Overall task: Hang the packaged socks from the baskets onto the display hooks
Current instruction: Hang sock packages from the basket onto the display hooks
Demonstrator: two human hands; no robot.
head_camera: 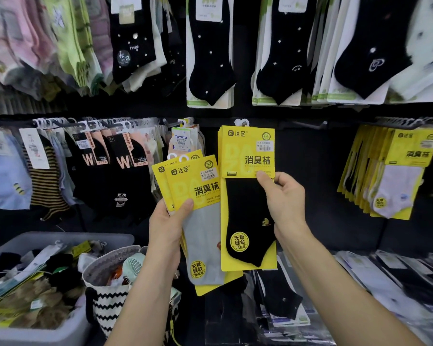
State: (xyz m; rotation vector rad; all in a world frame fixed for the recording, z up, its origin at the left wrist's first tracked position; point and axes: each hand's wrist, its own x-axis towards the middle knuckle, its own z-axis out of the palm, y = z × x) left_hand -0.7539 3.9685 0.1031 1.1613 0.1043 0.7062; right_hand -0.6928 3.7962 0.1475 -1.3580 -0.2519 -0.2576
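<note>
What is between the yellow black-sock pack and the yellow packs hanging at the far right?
Head view: only bare dark panel and an empty hook.

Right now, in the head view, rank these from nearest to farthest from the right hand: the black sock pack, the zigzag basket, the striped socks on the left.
1. black sock pack: held in the right hand.
2. zigzag basket: lower left.
3. striped socks: far left, hanging.
</note>
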